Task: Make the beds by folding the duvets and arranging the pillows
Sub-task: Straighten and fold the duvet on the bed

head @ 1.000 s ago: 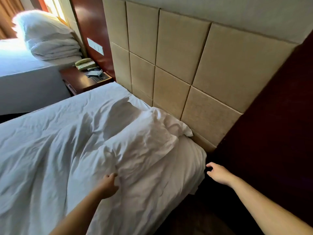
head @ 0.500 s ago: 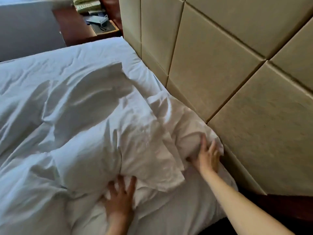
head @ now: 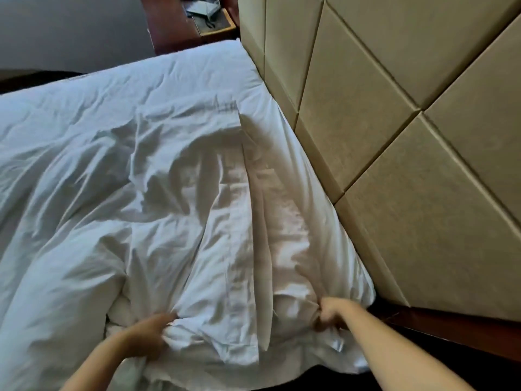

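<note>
A white pillow (head: 239, 215) lies along the head of the bed, beside the padded headboard (head: 394, 142). A crumpled white duvet (head: 70, 193) covers the bed to its left and overlaps the pillow's edge. My left hand (head: 149, 334) grips bunched white fabric at the pillow's near left corner. My right hand (head: 334, 310) grips the pillow's near right corner, close to the headboard. Both hands sit at the bed's near edge.
The beige headboard panels rise along the right. A dark wooden nightstand (head: 174, 26) with small items stands at the far end of the bed. The grey side of a second bed (head: 70, 29) is beyond it. Dark floor (head: 479, 362) lies at lower right.
My hands went from reaching toward the bed to pressing on the pillow, and now both grip its near corners. The pillow lies flatter and the view has moved closer over it.
</note>
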The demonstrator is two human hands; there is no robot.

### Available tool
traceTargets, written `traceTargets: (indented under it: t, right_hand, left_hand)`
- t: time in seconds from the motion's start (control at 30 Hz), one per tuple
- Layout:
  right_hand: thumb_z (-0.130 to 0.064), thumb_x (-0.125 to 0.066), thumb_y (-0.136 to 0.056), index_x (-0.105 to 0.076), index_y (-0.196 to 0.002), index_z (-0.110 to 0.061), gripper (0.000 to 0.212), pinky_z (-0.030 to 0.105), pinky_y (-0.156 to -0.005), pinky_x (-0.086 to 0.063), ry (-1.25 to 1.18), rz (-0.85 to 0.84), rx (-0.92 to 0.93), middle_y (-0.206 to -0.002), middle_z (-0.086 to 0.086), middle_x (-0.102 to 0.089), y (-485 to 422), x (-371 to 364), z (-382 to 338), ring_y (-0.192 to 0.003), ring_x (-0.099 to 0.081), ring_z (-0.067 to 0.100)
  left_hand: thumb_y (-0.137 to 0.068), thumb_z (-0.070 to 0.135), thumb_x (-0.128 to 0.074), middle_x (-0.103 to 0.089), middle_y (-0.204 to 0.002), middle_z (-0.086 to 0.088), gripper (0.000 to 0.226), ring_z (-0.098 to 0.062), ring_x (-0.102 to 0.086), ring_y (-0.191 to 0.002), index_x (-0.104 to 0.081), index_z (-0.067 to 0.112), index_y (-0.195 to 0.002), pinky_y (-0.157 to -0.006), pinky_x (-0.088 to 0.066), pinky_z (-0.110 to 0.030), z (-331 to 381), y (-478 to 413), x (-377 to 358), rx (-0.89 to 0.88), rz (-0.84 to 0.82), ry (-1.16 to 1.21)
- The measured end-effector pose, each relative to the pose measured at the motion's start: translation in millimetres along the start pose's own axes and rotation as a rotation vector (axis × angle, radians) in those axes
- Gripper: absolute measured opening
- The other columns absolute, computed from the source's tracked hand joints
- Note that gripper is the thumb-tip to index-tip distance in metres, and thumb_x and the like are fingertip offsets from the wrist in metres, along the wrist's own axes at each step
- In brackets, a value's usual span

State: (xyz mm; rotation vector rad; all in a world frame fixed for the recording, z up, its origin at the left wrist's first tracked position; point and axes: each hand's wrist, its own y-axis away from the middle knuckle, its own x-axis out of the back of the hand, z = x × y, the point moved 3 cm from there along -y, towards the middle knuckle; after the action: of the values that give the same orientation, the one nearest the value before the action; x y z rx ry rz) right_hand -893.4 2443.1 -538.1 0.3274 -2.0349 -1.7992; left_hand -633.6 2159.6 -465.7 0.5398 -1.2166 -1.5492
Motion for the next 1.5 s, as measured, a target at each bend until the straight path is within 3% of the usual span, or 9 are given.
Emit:
traceTargets:
  t: [0.13, 0.23, 0.47, 0.57, 0.77, 0.97, 1.2, 1.33, 1.5]
  right_hand:
    - [-0.017, -0.056, -0.09, -0.038, -0.132, -0.003, 0.047, 0.034, -0.09, -0.045, -0.194, 0.237, -0.024, -0.131, 0.016, -0.049, 23.3, 10.5, 5.3, -0.118, -0.052, 0.03]
    - [-0.023, -0.046, -0.097, -0.046, -0.096, -0.011, 0.013, 0.033, -0.066, -0.043, -0.499, 0.475, 0.09, -0.091, 0.008, -0.051, 63.8, 47.6, -15.4, -0.073, -0.051, 0.018]
    - [-0.077, -0.075, -0.038, -0.06, -0.12, -0.02, 0.1, 0.031, -0.093, -0.048, -1.093, -0.203, 0.268, -0.109, 0.004, -0.064, 92.5, 3.7, -113.6, -0.098, -0.061, 0.017]
    - [-0.034, -0.058, -0.09, -0.056, -0.126, 0.0, 0.049, 0.035, -0.089, -0.051, -1.341, -0.178, 0.385, -0.108, 0.018, -0.064, 110.1, 6.0, -134.2, -0.093, -0.064, 0.026]
    - [0.0, -0.064, -0.084, -0.05, -0.126, 0.004, 0.044, 0.027, -0.069, -0.043, -0.956, 0.514, 0.136, -0.112, 0.017, -0.059, 150.4, 71.3, -32.8, -0.095, -0.057, 0.027]
    - [-0.007, -0.059, -0.083, -0.06, -0.093, -0.005, 0.01, 0.021, -0.065, -0.041, -0.097, 0.322, -0.027, -0.104, 0.009, -0.066, 105.8, -13.7, 23.9, -0.096, -0.061, 0.021]
    - [-0.005, -0.051, -0.085, -0.053, -0.079, -0.004, 0.007, 0.031, -0.065, -0.04, -0.662, 0.632, 0.014, -0.077, 0.011, -0.049, 124.6, 66.3, 4.1, -0.075, -0.052, 0.029]
    - [-0.013, -0.049, -0.091, -0.029, -0.058, -0.017, 0.038, 0.031, -0.056, -0.022, -0.595, 0.767, 0.149, -0.061, 0.005, -0.027, 147.8, 138.5, -57.1, -0.056, -0.03, 0.019]
    - [-0.028, -0.048, -0.098, -0.049, -0.121, 0.002, 0.038, 0.04, -0.091, -0.044, -0.564, 0.884, 0.242, -0.12, 0.023, -0.055, 128.3, 240.1, -145.7, -0.11, -0.054, 0.035]
  left_hand:
    - [-0.048, 0.025, -0.082, -0.064, -0.095, 0.011, 0.068, 0.0, -0.06, -0.084, -0.058, 0.018, -0.112, -0.084, -0.051, -0.018, 35.9, 11.4, -1.9, 0.092, 0.032, 0.16]
    - [-0.077, 0.052, -0.069, -0.058, -0.112, 0.011, 0.054, -0.01, -0.055, -0.108, -0.058, 0.018, -0.117, -0.1, -0.04, -0.024, 65.6, 18.1, 4.2, 0.096, 0.101, 0.036]
    - [-0.092, 0.043, -0.053, -0.057, -0.061, 0.004, 0.035, -0.014, -0.055, -0.061, -0.059, 0.018, -0.068, -0.064, -0.042, -0.03, 117.5, 51.3, 4.9, -0.048, 0.437, 0.223]
    - [-0.092, 0.043, -0.052, -0.05, -0.057, 0.009, 0.037, -0.008, -0.046, -0.057, -0.053, 0.019, -0.064, -0.06, -0.037, -0.025, 148.7, 71.5, -0.9, -0.186, 0.499, 0.22]
    - [-0.079, 0.028, -0.064, -0.059, -0.119, -0.005, 0.05, -0.014, -0.054, -0.11, -0.049, 0.012, -0.124, -0.089, -0.038, -0.019, 197.9, 52.5, -88.3, -0.396, 0.123, 0.013]
    - [-0.094, 0.024, -0.056, -0.052, -0.126, -0.018, 0.05, -0.028, -0.049, -0.107, -0.044, -0.001, -0.136, -0.095, -0.036, -0.034, 169.1, 13.7, -163.7, -0.062, -0.36, -0.577]
    - [-0.093, 0.013, -0.053, -0.06, -0.086, -0.007, 0.029, -0.015, -0.052, -0.07, -0.059, 0.003, -0.119, -0.07, -0.042, -0.024, 114.2, 25.2, 4.3, 0.001, 0.37, 0.267]
    - [-0.095, 0.015, -0.052, -0.057, -0.109, -0.014, 0.029, -0.027, -0.055, -0.092, -0.057, 0.005, -0.121, -0.063, -0.038, -0.023, 91.5, 40.8, 108.1, 0.03, 0.6, 0.326]
    - [-0.095, 0.022, -0.054, -0.053, -0.127, -0.017, 0.032, -0.033, -0.053, -0.114, -0.057, 0.007, -0.123, -0.087, -0.041, -0.032, 71.7, 13.3, 231.2, -0.013, 0.757, 0.269]
